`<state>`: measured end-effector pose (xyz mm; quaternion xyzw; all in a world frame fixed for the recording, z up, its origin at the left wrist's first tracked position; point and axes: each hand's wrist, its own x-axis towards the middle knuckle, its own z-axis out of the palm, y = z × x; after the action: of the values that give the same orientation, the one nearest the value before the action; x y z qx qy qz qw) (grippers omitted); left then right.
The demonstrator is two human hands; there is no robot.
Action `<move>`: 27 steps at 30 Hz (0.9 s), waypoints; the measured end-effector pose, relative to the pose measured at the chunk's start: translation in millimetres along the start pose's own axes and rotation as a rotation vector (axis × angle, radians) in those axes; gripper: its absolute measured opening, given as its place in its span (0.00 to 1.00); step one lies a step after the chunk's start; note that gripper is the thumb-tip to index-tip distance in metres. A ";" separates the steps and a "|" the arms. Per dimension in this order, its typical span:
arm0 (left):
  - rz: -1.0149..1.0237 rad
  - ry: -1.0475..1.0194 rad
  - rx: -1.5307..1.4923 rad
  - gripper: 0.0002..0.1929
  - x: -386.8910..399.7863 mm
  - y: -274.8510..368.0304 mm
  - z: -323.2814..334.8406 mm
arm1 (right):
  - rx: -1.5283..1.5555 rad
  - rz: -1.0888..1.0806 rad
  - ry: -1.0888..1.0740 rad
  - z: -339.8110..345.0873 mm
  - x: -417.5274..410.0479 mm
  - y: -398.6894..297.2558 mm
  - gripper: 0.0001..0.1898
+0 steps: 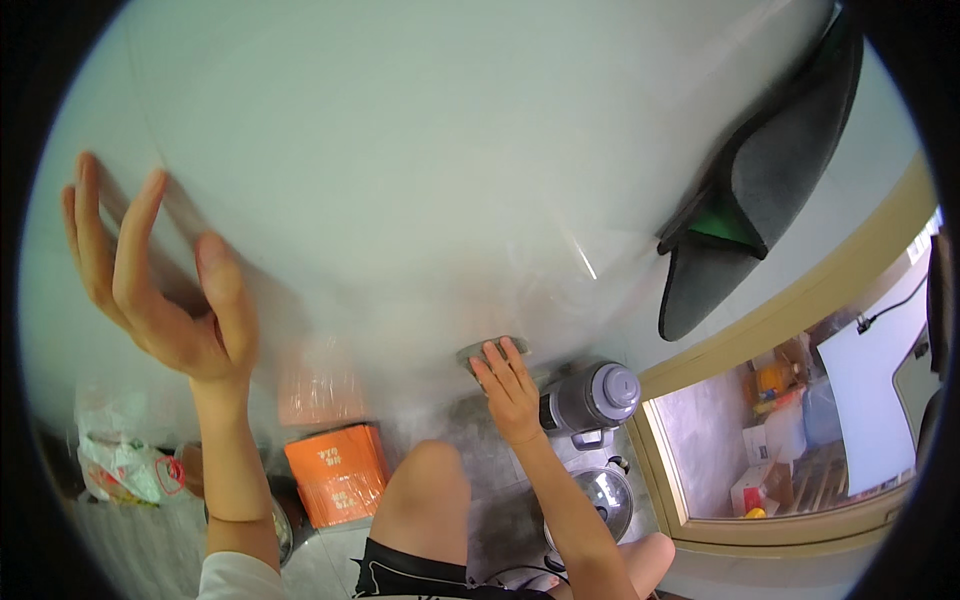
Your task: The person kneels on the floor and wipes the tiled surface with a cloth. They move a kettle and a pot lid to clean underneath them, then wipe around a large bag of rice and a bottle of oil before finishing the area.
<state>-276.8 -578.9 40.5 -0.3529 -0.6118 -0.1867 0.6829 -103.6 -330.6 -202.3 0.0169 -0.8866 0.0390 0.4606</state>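
Note:
My left hand [172,285] is raised at the left in front of a glossy pale wall [420,172], its fingers spread and bare; whether it touches the surface I cannot tell. Lower, right of the centre, my right hand [506,390] presses its fingers on a thin, flat grey pad [480,352] against the same surface, low down. The pad is partly under the fingertips, and its material is unclear. Close to the right hand stands a grey blender-like appliance [592,397] with a round lid and a handle.
An orange box [337,472] in clear wrap and a white plastic bag [120,469] stand on the floor. A pot with a glass lid [600,502] is beside my right forearm. Black folded sheet material [780,165] hangs at the upper right, above a framed window [697,532].

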 end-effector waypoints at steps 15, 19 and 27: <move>-0.159 -0.135 0.030 0.21 -15.0 3.9 -11.3 | -0.304 -0.064 0.533 -89.4 233.3 -20.6 0.22; -0.155 -0.138 0.020 0.21 -15.1 4.7 -10.2 | -0.155 0.051 0.411 -74.6 171.2 -17.6 0.27; -0.160 -0.084 0.044 0.21 -11.3 3.3 -4.9 | -0.252 0.203 0.539 -133.3 255.6 8.1 0.22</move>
<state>-273.1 -582.1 28.7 -0.2952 -0.6700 -0.2120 0.6473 -142.4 -309.7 82.7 -0.1397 -0.7275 -0.0222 0.6714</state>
